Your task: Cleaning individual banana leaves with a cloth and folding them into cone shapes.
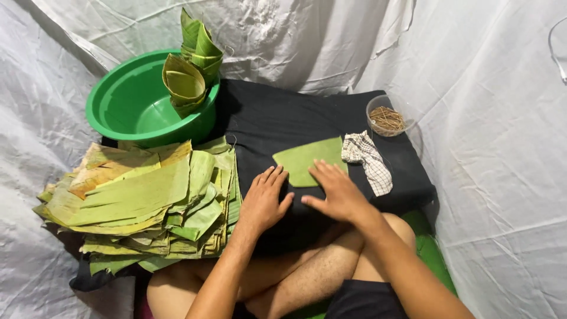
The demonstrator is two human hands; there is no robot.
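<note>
White sheeting (484, 147) encloses the work area on all sides and drapes behind a low platform covered with a black cloth (277, 118), which gives a flat, dark bed for the material. The person sits cross-legged at its near edge, so both arms reach the surface without stretching.

The leaf piece (307, 158) lies flat on the black cloth, directly ahead of both hands. The right hand (338, 192) rests palm down with fingers spread across the near right corner of the piece, pressing it flat; the hand is not closed around anything. The left hand (264, 201) lies palm down on the cloth, its fingertips just at the near left edge of the piece; whether they overlap the leaf cannot be told. It too grasps nothing.

Outboard of the left hand, touching distance away, sits the leaf stack (142, 204), a thick pile of cut strips placed for easy draw. Beyond that stack stands the green basin (127, 103), with folded leaf cones (192, 65) nested on its far rim. Beyond the right hand lies a checked rag (369, 160), and farther out a clear bowl (385, 116) holding thin brown sticks, kept on the right-hand side
</note>
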